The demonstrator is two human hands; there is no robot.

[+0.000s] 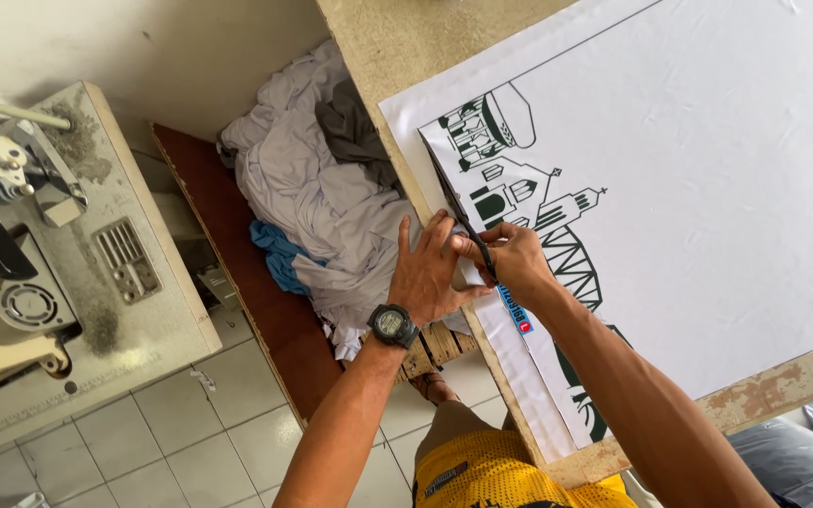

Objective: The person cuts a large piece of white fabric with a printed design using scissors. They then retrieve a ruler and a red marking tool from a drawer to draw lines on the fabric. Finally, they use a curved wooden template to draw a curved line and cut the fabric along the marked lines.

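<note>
The fingers of the right hand [512, 256] are curled closed around the handles of a pair of dark scissors [458, 214], whose long blades run up and away from the hand along the left edge of a white printed cloth [708, 188]. The left hand [430, 273] lies just beside the right, touching it at the thumb; its fingers are stretched out and spread, pressing flat on the edge of the cloth right by the scissors rather than gripping anything. A black wristwatch [392, 325] sits on the left wrist.

The cloth lies spread flat over a worn wooden table [783, 381], covering most of its top, and bears a dark green line drawing of buildings, domes and towers near the hands. A small blue and red tag [517, 312] shows on the cloth just under the right wrist. A narrow white strip of the cloth runs along the table's near-left edge below the hands.

Beside the table, to the left of the hands, a heap of white, grey and blue fabric [317, 198] rests on a dark red-brown bench [265, 310]. Farther left stands a sewing machine [11, 254] on a pale, dusty work surface. The floor is pale tile [190, 433]. At the bottom, the person's yellow mesh shorts [491, 475] and a sandalled foot [435, 384] are in view.
</note>
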